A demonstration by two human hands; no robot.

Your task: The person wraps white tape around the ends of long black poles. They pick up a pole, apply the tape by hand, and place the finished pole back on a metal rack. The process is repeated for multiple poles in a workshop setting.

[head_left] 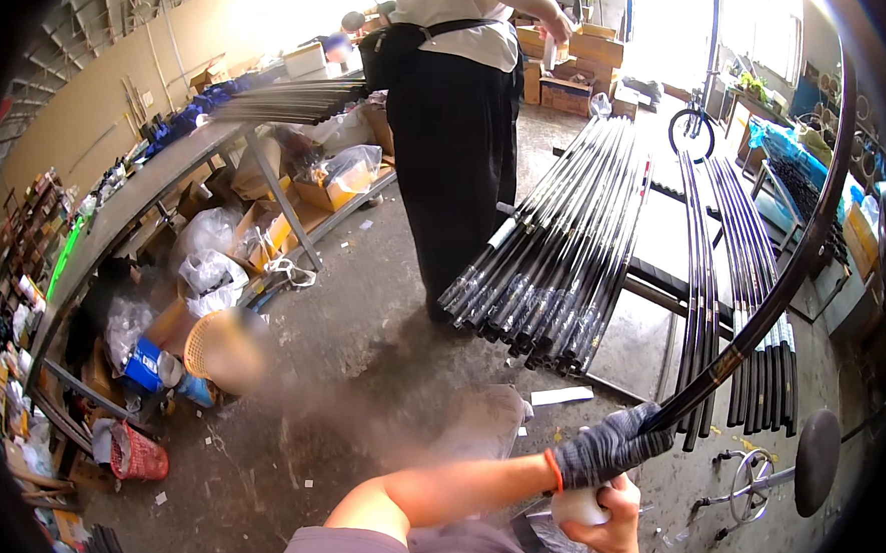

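My left hand (608, 448), in a grey knit glove with an orange cuff, is closed around the thick end of a long dark rod (775, 294). The rod curves up and away to the right. Just below it, my bare right hand (608, 526) holds a small white object (579, 507) against the rod's butt end; I cannot tell what the object is. A large bundle of similar dark rods (552, 261) lies on a low rack ahead. Another row of rods (755, 300) lies to its right.
Another person in dark trousers (452, 166) stands beyond the bundle, facing away. A long workbench (148, 187) on the left carries more rods (289, 101), with bags, boxes and baskets (137, 455) under it. A round stool (818, 462) stands at lower right, a bicycle (691, 128) farther back.
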